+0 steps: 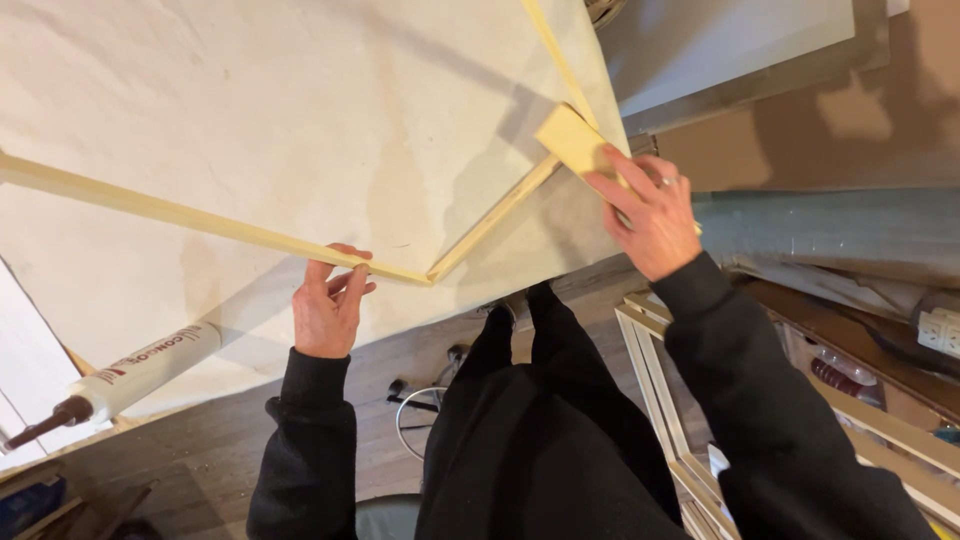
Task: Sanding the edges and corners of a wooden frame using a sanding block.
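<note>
A frame of thin pale wooden strips (210, 225) lies on a large white board (250, 110), with two strips meeting at a corner near the board's front edge. My left hand (328, 303) presses its fingertips onto the long strip just left of that corner. My right hand (648, 212), wearing a ring, holds a flat yellowish wooden block (573, 138) against the shorter strip (495, 215) near the board's right edge.
A white caulk tube (140, 368) in a gun lies at the board's front left. Pale wooden frames (655, 380) lean at the right, beside a shelf with clutter and a power strip (940, 330). A grey panel (720, 45) lies beyond.
</note>
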